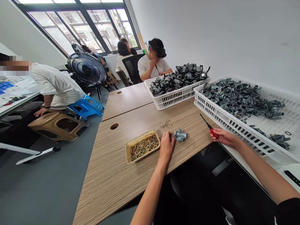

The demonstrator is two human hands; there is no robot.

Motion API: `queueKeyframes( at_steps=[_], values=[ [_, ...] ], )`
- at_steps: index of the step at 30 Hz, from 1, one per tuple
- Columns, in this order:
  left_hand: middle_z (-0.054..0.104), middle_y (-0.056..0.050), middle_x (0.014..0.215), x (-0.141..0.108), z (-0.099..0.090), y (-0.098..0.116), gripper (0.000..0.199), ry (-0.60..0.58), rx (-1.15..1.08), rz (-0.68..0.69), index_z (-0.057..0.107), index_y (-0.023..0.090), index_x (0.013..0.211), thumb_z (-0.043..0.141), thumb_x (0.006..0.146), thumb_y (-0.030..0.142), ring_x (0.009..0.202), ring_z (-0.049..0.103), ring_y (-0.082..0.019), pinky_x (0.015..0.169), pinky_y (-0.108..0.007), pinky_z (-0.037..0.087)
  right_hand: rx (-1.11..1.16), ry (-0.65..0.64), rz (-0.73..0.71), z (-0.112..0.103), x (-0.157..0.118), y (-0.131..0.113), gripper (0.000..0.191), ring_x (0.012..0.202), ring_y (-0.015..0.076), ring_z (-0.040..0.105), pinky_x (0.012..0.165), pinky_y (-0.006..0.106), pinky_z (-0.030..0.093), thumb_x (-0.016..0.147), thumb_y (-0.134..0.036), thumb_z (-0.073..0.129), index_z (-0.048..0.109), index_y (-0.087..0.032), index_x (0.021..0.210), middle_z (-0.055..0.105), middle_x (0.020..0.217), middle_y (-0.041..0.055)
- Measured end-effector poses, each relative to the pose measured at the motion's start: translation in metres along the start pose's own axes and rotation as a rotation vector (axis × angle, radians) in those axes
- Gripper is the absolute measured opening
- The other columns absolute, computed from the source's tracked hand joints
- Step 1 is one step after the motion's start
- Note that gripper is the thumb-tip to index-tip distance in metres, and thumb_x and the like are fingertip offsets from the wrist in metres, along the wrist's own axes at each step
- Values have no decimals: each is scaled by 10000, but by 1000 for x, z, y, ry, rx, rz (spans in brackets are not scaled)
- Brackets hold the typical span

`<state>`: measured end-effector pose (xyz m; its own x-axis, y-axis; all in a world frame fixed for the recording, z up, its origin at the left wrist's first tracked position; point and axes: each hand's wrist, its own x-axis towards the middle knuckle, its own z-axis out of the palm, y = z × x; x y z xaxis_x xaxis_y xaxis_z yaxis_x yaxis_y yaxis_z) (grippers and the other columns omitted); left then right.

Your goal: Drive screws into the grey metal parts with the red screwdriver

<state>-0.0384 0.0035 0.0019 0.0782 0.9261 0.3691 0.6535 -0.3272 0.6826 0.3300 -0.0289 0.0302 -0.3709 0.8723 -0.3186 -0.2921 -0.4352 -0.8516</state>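
Observation:
A grey metal carburetor body (180, 135) lies on the wood-grain table. My left hand (167, 143) rests at its left end, fingers curled and closed on it; the fingertips are partly hidden. Over the table's right edge, my right hand (223, 137) grips a screwdriver (214, 132) by its red handle, the dark shaft pointing up and left. Left of my left hand stands a shallow tan tray (128, 156) filled with small brass parts (144, 147). A small loose pile of brass pieces (165, 123) lies just beyond the carburetor.
Two white plastic baskets hold many carburetors: one at the back (168, 101), one at the right (225, 120). Across the table sits a person (153, 62) holding a tool. At left are another seated person (56, 84), a black fan (86, 68) and plastic stools (86, 106).

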Motion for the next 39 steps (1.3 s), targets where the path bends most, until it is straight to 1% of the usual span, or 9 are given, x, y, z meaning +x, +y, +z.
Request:
queueKeyframes(
  at_steps=[7, 14, 21, 25, 29, 33, 36, 39],
  values=[
    [626, -35, 914, 0, -2, 2, 106, 3, 12, -18, 536, 231, 896, 520, 913, 128, 823, 601, -192, 778, -321, 497, 8, -7, -6, 1, 0, 0, 214, 709, 135, 566, 694, 296, 518, 903, -340, 798, 704, -184, 1016, 659, 885, 35],
    [625, -29, 877, 3, -2, -1, 113, 23, 9, -13, 560, 221, 898, 516, 907, 117, 801, 600, -187, 773, -315, 491, 17, 1, 6, 3, -2, -1, 257, 721, 111, 553, 690, 260, 497, 880, -365, 835, 715, -177, 1008, 639, 883, 16],
    [635, -49, 886, 3, 3, -5, 117, 14, 68, -18, 567, 221, 871, 516, 900, 120, 821, 608, -211, 788, -340, 501, 32, 0, 11, 1, 0, 1, 251, 721, 120, 556, 694, 277, 495, 896, -369, 816, 707, -176, 1013, 651, 885, 24],
    [634, -57, 909, 1, 3, -8, 138, 4, 86, -11, 592, 220, 893, 508, 886, 110, 843, 619, -220, 807, -354, 518, 37, 0, 9, 0, 2, 2, 227, 708, 128, 557, 690, 284, 501, 908, -372, 802, 707, -185, 995, 655, 874, 27],
    [628, -51, 928, 2, -4, -14, 176, -33, 71, 16, 640, 216, 951, 527, 865, 113, 816, 626, -198, 796, -340, 531, 35, 6, 7, 1, 1, 1, 208, 717, 130, 563, 701, 285, 504, 900, -343, 810, 713, -186, 995, 657, 885, 29],
    [613, -25, 890, 3, -16, -23, 176, -74, 41, 26, 694, 214, 1032, 557, 922, 221, 725, 607, -162, 762, -317, 539, 29, 6, 8, 2, 0, 1, 214, 709, 131, 553, 693, 291, 499, 898, -348, 812, 707, -188, 993, 657, 870, 27],
    [639, -38, 935, 3, -20, -27, 200, -128, 62, 64, 726, 225, 1075, 586, 958, 306, 767, 631, -175, 805, -334, 545, 29, 3, 7, 1, 1, 1, 229, 712, 129, 556, 691, 285, 499, 895, -354, 816, 707, -182, 1000, 657, 874, 29],
    [672, -59, 982, 3, -19, -26, 198, -148, 89, 77, 732, 233, 1048, 552, 988, 289, 834, 659, -201, 839, -352, 542, 32, 3, 4, 1, 2, 2, 246, 706, 125, 555, 678, 274, 497, 873, -353, 836, 712, -180, 995, 652, 870, 25]
  ],
)
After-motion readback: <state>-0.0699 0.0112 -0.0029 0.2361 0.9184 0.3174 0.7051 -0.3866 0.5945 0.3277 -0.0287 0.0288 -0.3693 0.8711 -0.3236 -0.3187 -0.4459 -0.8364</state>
